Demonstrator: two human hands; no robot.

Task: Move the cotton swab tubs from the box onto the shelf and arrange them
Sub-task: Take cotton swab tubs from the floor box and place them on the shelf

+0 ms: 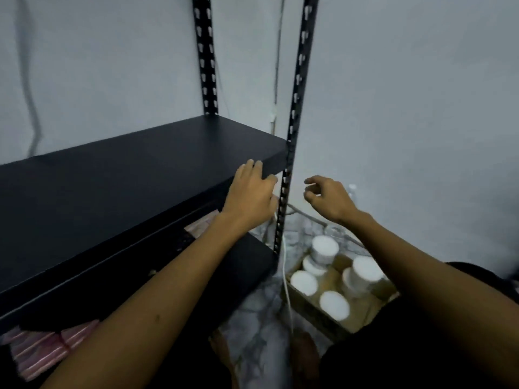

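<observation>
Resting on the front right corner of the black shelf (134, 175), the left hand (252, 197) lies palm-down with its fingers (257, 167) curled over the shelf's edge; it grips only that edge. The right hand (330, 199) hangs in the air just right of the slotted post (292, 127), apart from the shelf, its fingers (311, 181) loosely bent and part-open with nothing between them.

The tubs (324, 249) sit low down in the box (317, 310), which stands on the marbled floor (252, 327) just right of the rack. They lie well below both hands, nearly under the right forearm, and neither hand touches them. Six white round lids show (the blur makes an exact count uncertain): one tub stands higher at the far left of the box, another (365, 269) higher at the right, and the others lie lower around them, among them one (304, 282) at the near left and one (334, 306) at the near edge. Brown cardboard shows between the tubs.

The shelf top is bare where it is visible. Below it a lower shelf (250, 259) carries pink striped packets (42, 352) at the left. A white cord (286, 287) runs down beside the post and across the box's left edge. Grey wall (407, 108) fills the background.
</observation>
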